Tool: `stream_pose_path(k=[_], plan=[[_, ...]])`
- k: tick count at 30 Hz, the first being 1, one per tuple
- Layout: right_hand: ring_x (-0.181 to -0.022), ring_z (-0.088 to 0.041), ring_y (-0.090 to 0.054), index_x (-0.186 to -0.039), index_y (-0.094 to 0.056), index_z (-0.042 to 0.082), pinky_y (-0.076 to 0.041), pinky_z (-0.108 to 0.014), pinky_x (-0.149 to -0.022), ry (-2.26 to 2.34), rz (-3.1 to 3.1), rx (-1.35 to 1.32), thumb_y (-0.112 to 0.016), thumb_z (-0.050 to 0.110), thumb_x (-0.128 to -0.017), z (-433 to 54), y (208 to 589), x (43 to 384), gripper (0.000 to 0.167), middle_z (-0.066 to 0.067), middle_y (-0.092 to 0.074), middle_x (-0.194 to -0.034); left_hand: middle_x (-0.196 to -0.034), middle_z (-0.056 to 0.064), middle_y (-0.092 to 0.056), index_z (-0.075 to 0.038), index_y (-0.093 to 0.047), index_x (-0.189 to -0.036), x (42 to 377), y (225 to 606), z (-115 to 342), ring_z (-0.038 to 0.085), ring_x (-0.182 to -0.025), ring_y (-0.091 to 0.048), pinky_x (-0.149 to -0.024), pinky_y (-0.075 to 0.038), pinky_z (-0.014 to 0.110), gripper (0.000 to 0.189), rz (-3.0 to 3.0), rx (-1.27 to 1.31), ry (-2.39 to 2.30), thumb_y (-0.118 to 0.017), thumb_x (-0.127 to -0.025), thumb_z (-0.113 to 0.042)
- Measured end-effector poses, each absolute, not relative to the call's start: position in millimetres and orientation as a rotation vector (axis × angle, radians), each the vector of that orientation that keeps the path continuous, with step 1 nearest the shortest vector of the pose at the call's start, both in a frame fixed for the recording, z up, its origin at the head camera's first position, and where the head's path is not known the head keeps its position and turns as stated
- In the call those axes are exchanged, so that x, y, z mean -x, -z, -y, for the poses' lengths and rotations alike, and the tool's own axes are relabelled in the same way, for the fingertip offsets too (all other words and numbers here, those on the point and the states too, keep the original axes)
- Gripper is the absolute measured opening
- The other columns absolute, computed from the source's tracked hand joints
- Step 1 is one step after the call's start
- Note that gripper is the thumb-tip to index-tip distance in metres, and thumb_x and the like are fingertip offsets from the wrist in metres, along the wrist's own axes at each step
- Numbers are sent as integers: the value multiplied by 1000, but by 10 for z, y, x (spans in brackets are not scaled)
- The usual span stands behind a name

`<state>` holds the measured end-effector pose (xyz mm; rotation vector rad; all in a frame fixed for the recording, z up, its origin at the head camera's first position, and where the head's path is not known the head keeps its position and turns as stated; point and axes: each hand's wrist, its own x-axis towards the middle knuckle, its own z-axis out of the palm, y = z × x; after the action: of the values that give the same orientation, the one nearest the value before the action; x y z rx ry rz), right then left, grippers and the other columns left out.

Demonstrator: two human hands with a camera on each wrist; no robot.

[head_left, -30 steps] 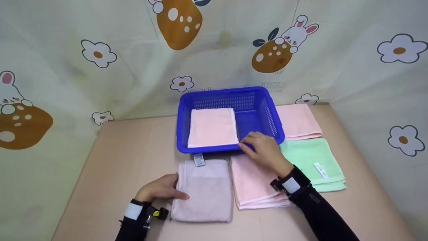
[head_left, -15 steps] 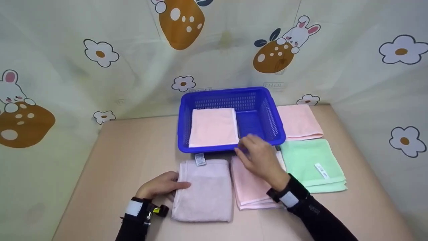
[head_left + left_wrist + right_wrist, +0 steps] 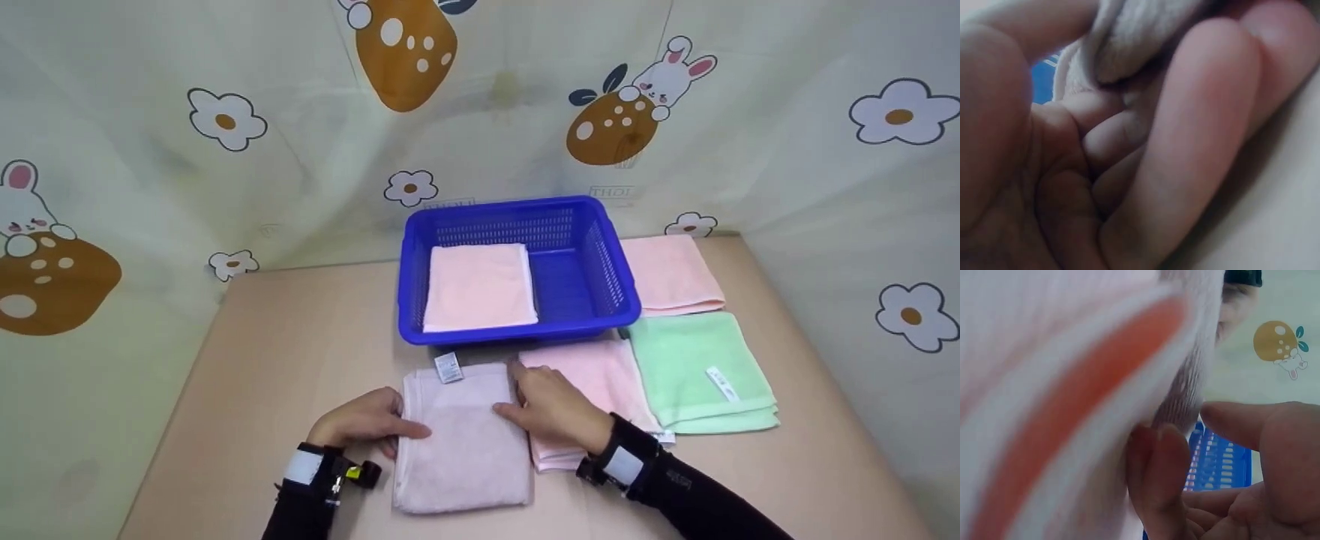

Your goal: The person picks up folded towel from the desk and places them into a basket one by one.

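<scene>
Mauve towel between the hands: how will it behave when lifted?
Likely floppy: the mauve towel looks like soft cloth, its edge curling at the left hand. Its layers may slip open, as nothing visible fastens the folds. Probably won't roll, being broad and flat.

The pale mauve towel (image 3: 469, 450) is folded into a layered rectangle, its long sides running away from the viewer — gripped at both side edges, just this side of the blue basket (image 3: 517, 332). A white printed label (image 3: 448, 367) sits at its far edge.
</scene>
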<state>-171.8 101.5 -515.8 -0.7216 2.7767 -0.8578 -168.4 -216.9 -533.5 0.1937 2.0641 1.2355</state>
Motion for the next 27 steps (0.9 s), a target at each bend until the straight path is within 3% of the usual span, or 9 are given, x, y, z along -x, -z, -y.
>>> stream_pose_path(k=[4,8,13,18,20,27], plan=[[-103,-36,-72,-149,-43,-10,-58,-51,-91,880,-2750,755,-80,34,-90,-998,5159,1675,82,-28,-71,-117,-64,-2,-71,-2,-73,-84,1698,5326,2165,6,-46,-58,-46,-49,17,30,-2061,-224,-1227,-84,-86,-30],[-124,-44,-63,-157,-30,-9,-50,-54,-106,890,-2685,770,-83,32,-86,-988,5169,1668,97,-34,-59,-139,-70,1,-74,-2,-73,-88,1697,5319,2176,6,-48,-59,-47,-50,17,28,-2040,-232,-1232,-82,-88,-28],[-132,-41,-59,-161,-30,3,-47,-56,-110,878,-2684,815,-84,29,-85,-954,5171,1651,98,-28,-56,-147,-73,3,-75,-2,-73,-91,1689,5312,2186,7,-49,-60,-48,-50,18,27,-2034,-240,-1234,-82,-88,-27],[-125,-37,-64,-162,-33,14,-54,-55,-99,769,-2785,983,-82,28,-87,-928,5163,1594,91,-27,-55,-148,-73,2,-75,-2,-74,-90,1681,5296,2186,6,-49,-59,-48,-50,17,27,-2038,-247,-1232,-83,-87,-26],[-123,-35,-65,-163,-32,15,-55,-55,-97,777,-2788,1021,-82,26,-88,-926,5166,1581,90,-27,-55,-147,-72,2,-75,-1,-74,-89,1678,5289,2188,6,-49,-60,-49,-49,17,27,-2039,-250,-1233,-83,-87,-26],[-137,-33,-55,-163,-31,14,-47,-59,-108,915,-2694,977,-78,19,-89,-929,5189,1597,88,-19,-55,-151,-73,0,-75,-2,-74,-89,1688,5290,2204,5,-53,-61,-52,-49,17,24,-2074,-329,-1195,-81,-89,-26]])
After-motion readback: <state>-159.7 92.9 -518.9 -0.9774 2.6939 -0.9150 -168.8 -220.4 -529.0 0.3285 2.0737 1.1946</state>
